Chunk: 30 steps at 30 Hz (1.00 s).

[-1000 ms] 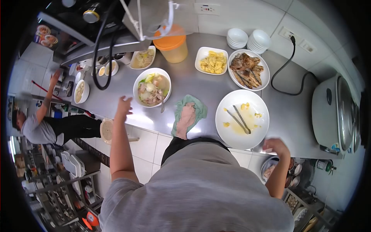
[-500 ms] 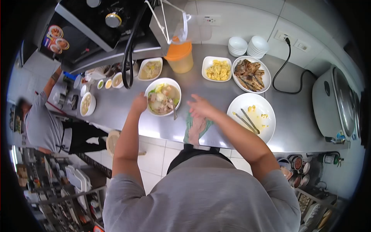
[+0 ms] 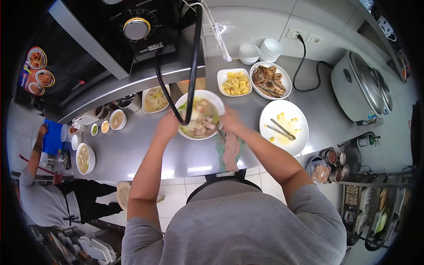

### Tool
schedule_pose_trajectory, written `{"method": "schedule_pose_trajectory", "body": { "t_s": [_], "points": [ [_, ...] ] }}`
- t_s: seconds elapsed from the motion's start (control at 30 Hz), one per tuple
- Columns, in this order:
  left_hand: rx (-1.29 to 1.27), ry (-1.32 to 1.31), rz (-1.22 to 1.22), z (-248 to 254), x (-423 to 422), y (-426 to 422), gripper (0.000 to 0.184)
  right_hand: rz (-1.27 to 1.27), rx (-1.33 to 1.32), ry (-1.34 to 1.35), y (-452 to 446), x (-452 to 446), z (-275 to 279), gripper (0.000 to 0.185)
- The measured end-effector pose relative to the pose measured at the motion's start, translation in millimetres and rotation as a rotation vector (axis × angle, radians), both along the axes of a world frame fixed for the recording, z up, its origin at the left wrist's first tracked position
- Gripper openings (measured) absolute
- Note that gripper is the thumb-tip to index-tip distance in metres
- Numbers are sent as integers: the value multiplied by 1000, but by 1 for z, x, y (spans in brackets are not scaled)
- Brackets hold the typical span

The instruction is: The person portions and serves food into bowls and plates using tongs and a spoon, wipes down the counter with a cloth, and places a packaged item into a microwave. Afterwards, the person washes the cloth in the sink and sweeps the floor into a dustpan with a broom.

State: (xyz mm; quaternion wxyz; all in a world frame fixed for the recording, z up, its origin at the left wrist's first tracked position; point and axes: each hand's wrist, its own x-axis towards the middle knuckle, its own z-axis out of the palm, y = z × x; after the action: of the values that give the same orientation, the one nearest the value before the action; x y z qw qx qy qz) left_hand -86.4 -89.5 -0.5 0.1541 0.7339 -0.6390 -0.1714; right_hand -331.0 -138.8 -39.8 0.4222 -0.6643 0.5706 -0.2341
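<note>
A white bowl of soup (image 3: 213, 98) with meat chunks and green leaves is between my two hands. My left hand (image 3: 167, 126) grips its left rim, fingers closed. On the opposite rim, my right hand (image 3: 232, 120) is closed too, slightly blurred. A spoon handle (image 3: 221, 135) sticks out by the bowl's lower right edge. A dark cable loop (image 3: 191, 95) hangs in front of the bowl and covers part of it. Just below my right hand lies a pink and green cloth (image 3: 231, 152) on the steel counter (image 3: 194, 159).
A white plate with tongs (image 3: 282, 145) and food scraps sits to the right. Behind are dishes of scrambled egg (image 3: 235, 84) and fried fish (image 3: 268, 79), plus a rice cooker (image 3: 353, 90). A microwave (image 3: 128, 44) overhangs the left. Another person (image 3: 42, 198) stands at far left.
Both hands have come to the bowl's rim; the right one moved left from above the cloth. The bowl looks larger and nearer. My view has shifted, and the other person's arm now reaches a blue object.
</note>
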Motion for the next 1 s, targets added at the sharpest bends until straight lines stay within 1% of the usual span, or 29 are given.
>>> {"method": "schedule_pose_trajectory", "body": {
  "t_s": [0.03,0.1,0.17,0.2,0.27,0.33,0.37,0.4,0.43,0.47,0.5,0.53,0.57,0.6,0.63,0.67,0.7,0.73,0.77,0.8,0.83,0.87,0.9,0.93,0.97,1.0],
  "points": [
    [-15,10,-80,1,-10,-11,35,-21,58,-6,-4,-14,17,31],
    [48,-69,-180,-3,-35,-36,31,-86,250,-3,-6,-39,54,28],
    [233,-105,-374,44,-68,-41,30,-123,291,117,-15,-64,54,21],
    [182,-13,-349,37,-77,-45,29,-142,312,177,-20,-76,53,20],
    [93,170,-300,2,-92,-54,29,-80,302,311,-31,-99,35,21],
    [46,86,-289,-72,-102,-82,31,-56,320,397,-33,-114,22,29],
    [22,44,-287,-93,-109,-91,32,-48,257,432,-32,-118,16,28],
    [155,116,-202,-69,-120,-87,33,-41,195,467,-31,-121,6,27],
    [150,95,-188,-83,-122,-92,32,-74,121,435,-29,-130,-6,19],
    [112,74,-218,-108,-117,-101,28,-104,45,403,-26,-138,-17,19],
    [72,57,-250,-128,-116,-109,26,-131,-31,374,-24,-147,-29,27],
    [93,112,-221,-114,-122,-105,26,-243,33,286,-6,-130,18,34],
    [113,164,-188,-81,-124,-96,26,-352,91,194,6,-124,45,44],
    [136,214,-150,-64,-124,-87,26,-366,-62,248,12,-140,43,52],
    [34,331,-86,-73,-120,-81,28,-374,-209,302,23,-159,43,60],
    [-70,447,-15,-83,-119,-73,31,-467,-196,319,38,-181,47,60],
    [-140,450,21,-65,-121,-53,31,-612,-151,269,55,-206,50,61],
    [-213,452,60,-45,-121,-30,31,-690,-114,342,71,-240,36,60],
    [-162,510,61,-51,-119,-10,31,-774,-254,342,91,-271,15,56],
    [-112,567,71,-58,-116,9,31,-774,-5,441,110,-291,19,52],
    [-161,474,-23,-71,-122,29,35,-875,320,179,121,-307,13,49],
    [-204,377,-106,-81,-132,47,39,-779,572,-189,130,-330,-9,39],
    [-304,249,-194,-79,-149,58,41,-695,692,-502,137,-330,-15,34],
    [-396,112,-278,-75,-169,66,43,-695,685,-726,139,-319,-18,35],
    [-381,-13,-273,-77,-187,74,43,-690,686,-948,138,-311,-23,35],
    [-357,-140,-262,-80,-200,83,43,-677,661,-924,134,-311,-30,37]
  ]
}}
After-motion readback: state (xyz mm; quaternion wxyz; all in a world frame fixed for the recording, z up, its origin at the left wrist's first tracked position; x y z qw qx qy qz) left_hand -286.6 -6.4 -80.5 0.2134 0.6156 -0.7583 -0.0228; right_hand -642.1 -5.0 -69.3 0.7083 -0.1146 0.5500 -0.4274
